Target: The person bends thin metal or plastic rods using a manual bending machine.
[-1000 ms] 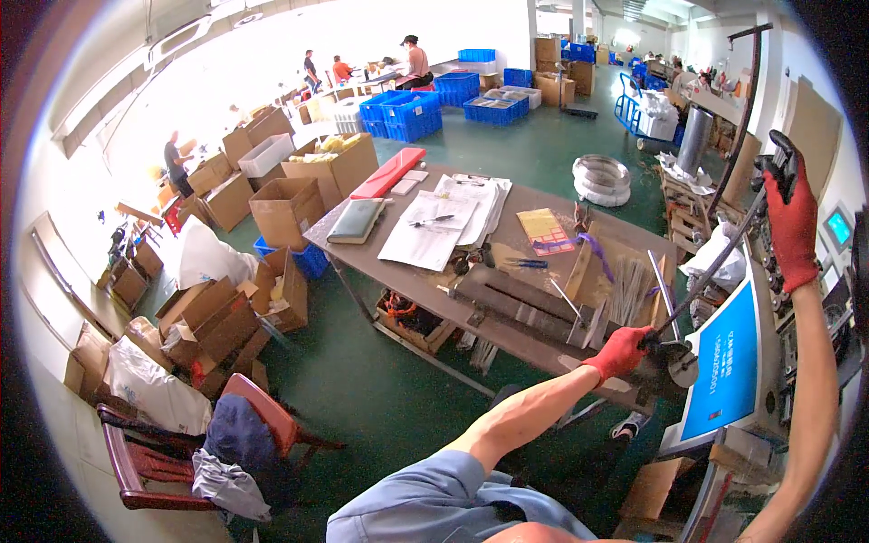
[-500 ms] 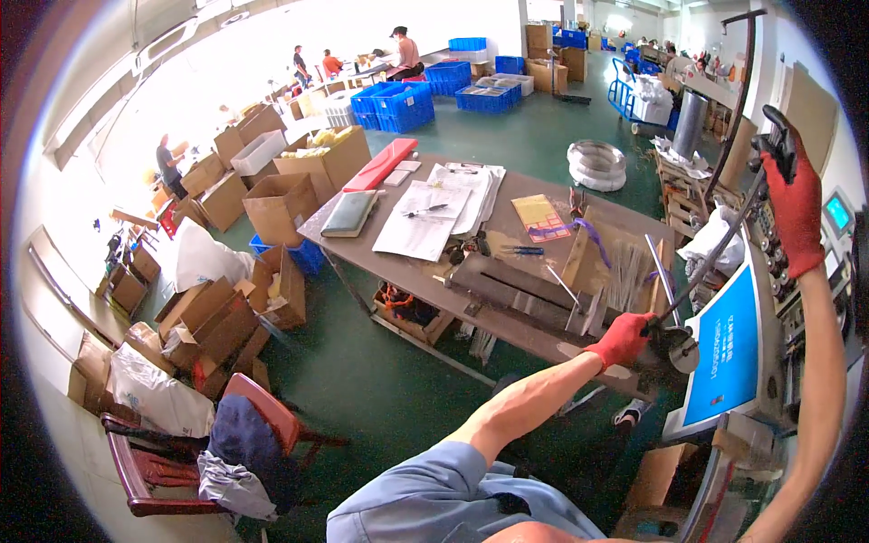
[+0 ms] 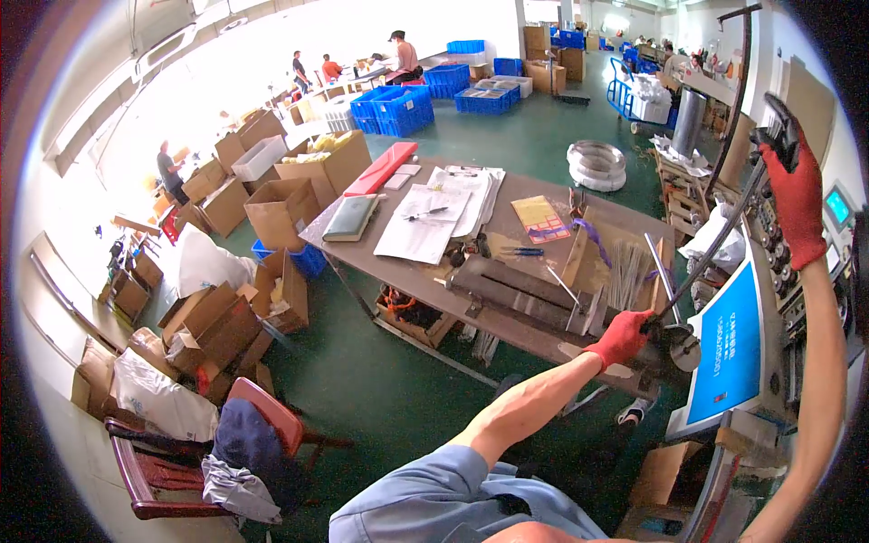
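Note:
A long, thin dark rod slants up between my two gloved hands, on the right. My left hand, in a red glove, is closed around its lower end, close to a round metal disc by the table's edge. Higher up, at the far right, my right hand wears a red glove with a black palm. The rod's upper end lies against that palm, the fingers bent about it and pointing upward; the exact grip is partly hidden. A machine panel with a blue label stands beneath the rod.
The brown table bears papers, a green book, a metal block and a bundle of thin wires. A wire coil rests on the floor beyond. Left are cardboard boxes and a chair.
My right hand has shifted slightly, and the rod's upper part has moved a little with it. My left hand stays in place. The view has shifted a little.

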